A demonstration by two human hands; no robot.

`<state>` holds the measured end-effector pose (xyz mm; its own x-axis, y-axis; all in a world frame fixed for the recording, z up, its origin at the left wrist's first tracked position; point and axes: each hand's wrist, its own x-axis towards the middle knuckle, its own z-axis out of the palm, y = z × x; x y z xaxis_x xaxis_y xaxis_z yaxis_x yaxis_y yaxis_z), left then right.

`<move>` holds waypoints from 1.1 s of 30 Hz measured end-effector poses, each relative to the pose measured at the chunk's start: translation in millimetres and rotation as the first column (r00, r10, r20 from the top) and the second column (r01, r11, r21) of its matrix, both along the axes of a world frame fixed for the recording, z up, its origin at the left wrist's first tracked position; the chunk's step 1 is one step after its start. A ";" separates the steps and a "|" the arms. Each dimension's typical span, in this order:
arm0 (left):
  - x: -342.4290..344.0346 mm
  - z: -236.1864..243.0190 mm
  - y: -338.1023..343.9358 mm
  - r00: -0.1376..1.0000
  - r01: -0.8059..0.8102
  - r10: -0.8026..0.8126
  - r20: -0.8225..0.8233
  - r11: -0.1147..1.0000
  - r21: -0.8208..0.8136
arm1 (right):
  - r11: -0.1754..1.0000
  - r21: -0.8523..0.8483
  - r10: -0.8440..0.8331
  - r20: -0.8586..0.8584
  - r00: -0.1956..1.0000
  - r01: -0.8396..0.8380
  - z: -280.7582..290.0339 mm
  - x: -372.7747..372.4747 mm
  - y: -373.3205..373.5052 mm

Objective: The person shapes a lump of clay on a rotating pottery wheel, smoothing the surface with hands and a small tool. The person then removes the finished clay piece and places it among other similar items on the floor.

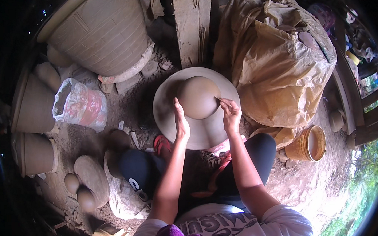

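Clay dome [200, 96] sat roughly centred on round disc [168, 123], likely for balance; left hand [182, 123] flanked it, fingers straight; right hand [232, 116] pinched thin tool [218, 99] between fingers opposite.

clay dome [198, 96]: smooth, matt | post [192, 29]: rough wood | sheet [276, 80]: crinkled

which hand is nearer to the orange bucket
Right. The right hand is left of the bucket, by the right side of the clay dome; the left hand is farther left, by the dome's left side.
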<state>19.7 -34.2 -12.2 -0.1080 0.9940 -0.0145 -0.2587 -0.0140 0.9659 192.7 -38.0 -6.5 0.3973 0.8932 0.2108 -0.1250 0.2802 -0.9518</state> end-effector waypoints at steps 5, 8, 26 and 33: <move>-8.5 -0.1 0.5 0.994 -0.020 0.009 0.106 0.995 0.101 | 1.000 0.000 0.025 -0.078 0.997 -0.025 2.8 -4.5 0.8; -44.1 1.4 24.2 0.880 -0.234 0.254 -0.401 0.967 0.100 | 0.999 -0.032 0.003 -0.022 1.000 -0.003 4.4 -7.3 0.6; -20.2 -42.1 -75.5 0.777 -0.155 0.466 0.423 0.793 -0.589 | 0.997 -0.071 -0.017 -0.208 0.978 0.002 -0.9 -1.9 -1.5; -122.3 -36.7 46.0 0.973 -0.229 0.224 -0.063 0.870 -0.437 | 0.995 -0.090 0.013 -0.309 0.951 -0.043 -2.6 -5.9 2.2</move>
<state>-102.5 11.8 -48.9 -0.3318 0.8340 -0.4408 -0.2902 0.3544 0.8889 186.8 -35.8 -9.1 0.4044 0.9146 -0.0036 -0.4227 0.1834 -0.8875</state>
